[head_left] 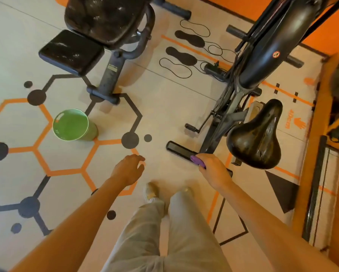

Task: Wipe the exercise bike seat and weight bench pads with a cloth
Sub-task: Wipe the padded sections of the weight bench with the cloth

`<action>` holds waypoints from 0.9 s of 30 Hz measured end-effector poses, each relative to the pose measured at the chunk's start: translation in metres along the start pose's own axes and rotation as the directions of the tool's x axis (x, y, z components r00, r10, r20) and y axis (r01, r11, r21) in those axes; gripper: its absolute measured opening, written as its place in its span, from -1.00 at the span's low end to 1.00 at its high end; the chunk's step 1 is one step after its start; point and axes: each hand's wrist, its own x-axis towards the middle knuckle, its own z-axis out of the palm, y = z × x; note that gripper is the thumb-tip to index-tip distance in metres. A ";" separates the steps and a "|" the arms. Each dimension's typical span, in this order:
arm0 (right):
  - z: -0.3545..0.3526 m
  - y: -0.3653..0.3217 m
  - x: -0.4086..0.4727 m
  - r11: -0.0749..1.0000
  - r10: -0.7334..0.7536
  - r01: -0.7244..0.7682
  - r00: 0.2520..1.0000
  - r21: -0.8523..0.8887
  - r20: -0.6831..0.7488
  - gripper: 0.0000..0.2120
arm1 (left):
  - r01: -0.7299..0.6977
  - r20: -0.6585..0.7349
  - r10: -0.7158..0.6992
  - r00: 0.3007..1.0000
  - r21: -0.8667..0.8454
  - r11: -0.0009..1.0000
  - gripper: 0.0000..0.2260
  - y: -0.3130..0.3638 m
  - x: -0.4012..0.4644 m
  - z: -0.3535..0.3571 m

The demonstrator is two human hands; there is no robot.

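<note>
You have one wide head view, looking steeply down from standing height: your hands sit low in frame, the bench point(72, 53) far ahead left, the bike seat point(257, 134) right.

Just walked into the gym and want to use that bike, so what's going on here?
A person stands between the weight bench and the exercise bike, right hand gripping a purple cloth close to the bike seat but not touching it. The left hand hangs open, holding nothing. A green bucket sits on the floor near the bench. No wiping is happening right now.
</note>
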 end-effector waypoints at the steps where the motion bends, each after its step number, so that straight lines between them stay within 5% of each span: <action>1: 0.000 -0.002 0.000 1.000 0.008 -0.008 1.000 0.009 -0.004 -0.71 | 0.011 0.003 -0.011 1.000 -0.006 1.000 -0.66 -0.008 0.000 -0.005; 12: -0.025 0.001 0.026 0.975 0.215 -0.219 0.974 0.049 0.065 -0.71 | 0.153 0.091 -0.142 0.986 -0.136 0.979 -0.69 -0.060 0.030 -0.043; 16: -0.039 0.001 0.066 0.959 0.224 -0.232 0.972 0.165 0.063 -0.73 | 0.190 0.091 -0.179 0.980 -0.126 0.974 -0.69 -0.063 0.057 -0.079; 27: -0.103 -0.029 0.184 0.973 0.195 -0.211 0.968 0.091 0.160 -0.71 | 0.128 -0.010 -0.130 0.991 -0.125 0.984 -0.68 -0.018 0.146 -0.198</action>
